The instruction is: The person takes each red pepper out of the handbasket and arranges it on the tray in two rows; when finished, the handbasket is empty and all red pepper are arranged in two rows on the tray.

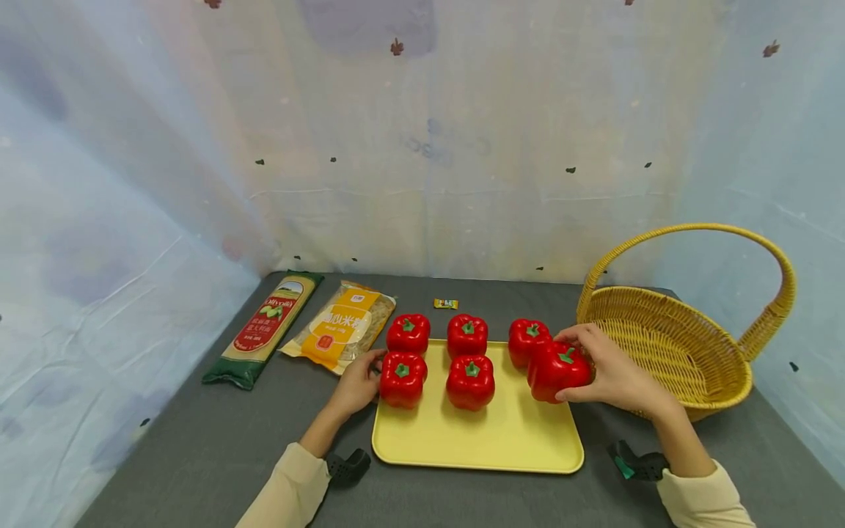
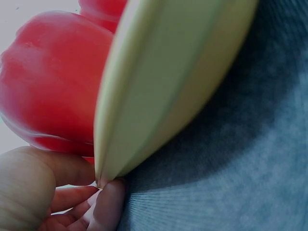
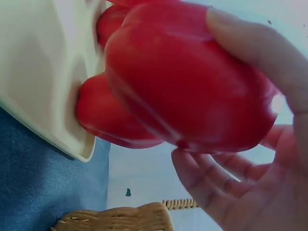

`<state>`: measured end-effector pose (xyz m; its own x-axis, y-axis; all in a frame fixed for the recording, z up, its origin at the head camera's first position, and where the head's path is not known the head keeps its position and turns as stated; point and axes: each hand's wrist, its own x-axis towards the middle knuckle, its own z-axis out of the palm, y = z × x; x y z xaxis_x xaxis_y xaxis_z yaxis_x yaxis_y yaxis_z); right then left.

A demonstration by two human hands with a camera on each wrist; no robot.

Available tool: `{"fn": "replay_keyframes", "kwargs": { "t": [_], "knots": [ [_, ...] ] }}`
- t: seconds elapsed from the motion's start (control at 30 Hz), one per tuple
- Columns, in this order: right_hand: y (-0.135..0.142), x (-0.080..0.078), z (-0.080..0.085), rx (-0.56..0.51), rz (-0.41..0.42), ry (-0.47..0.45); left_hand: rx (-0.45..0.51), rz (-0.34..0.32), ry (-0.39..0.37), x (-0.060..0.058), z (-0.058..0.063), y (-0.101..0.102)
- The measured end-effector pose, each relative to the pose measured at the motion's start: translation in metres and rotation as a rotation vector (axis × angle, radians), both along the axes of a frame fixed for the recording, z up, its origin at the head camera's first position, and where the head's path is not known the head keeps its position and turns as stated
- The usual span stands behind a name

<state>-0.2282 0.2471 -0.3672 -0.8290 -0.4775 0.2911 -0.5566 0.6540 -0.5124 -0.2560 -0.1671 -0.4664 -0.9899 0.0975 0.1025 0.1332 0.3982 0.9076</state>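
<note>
My right hand (image 1: 610, 370) grips a red bell pepper (image 1: 557, 372) with a green stem, thumb on one side and fingers on the other. In the right wrist view that pepper (image 3: 187, 77) is held above the tray's right end, overlapping another pepper (image 3: 108, 113) behind it. Several more red peppers stand on the yellow tray (image 1: 515, 440) in two rows. My left hand (image 1: 359, 383) is at the tray's left edge, beside the front-left pepper (image 1: 403, 379). In the left wrist view, the tray's rim (image 2: 108, 159) is pinched between its thumb and fingers.
A yellow wicker basket (image 1: 660, 334) with a tall handle stands right of the tray. To the left lie a green-ended pasta packet (image 1: 267, 323) and an orange and clear grain bag (image 1: 343, 326). A small yellow wrapped candy (image 1: 445, 303) lies behind the tray on the grey table.
</note>
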Motion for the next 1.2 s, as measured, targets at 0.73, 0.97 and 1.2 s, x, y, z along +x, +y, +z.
{"fn": "replay_keyframes", "kwargs": {
  "t": [0.73, 0.97, 1.2],
  "knots": [
    [-0.023, -0.005, -0.021, 0.103, 0.000, 0.053, 0.001, 0.001, -0.006, 0.000, 0.005, 0.001],
    [-0.024, -0.005, -0.026, 0.096, -0.004, 0.050, 0.005, 0.001, -0.011, 0.001, 0.004, 0.001],
    [-0.025, -0.004, -0.027, 0.089, -0.004, 0.039, -0.001, 0.003, -0.012, 0.002, 0.003, 0.001]
  ]
}}
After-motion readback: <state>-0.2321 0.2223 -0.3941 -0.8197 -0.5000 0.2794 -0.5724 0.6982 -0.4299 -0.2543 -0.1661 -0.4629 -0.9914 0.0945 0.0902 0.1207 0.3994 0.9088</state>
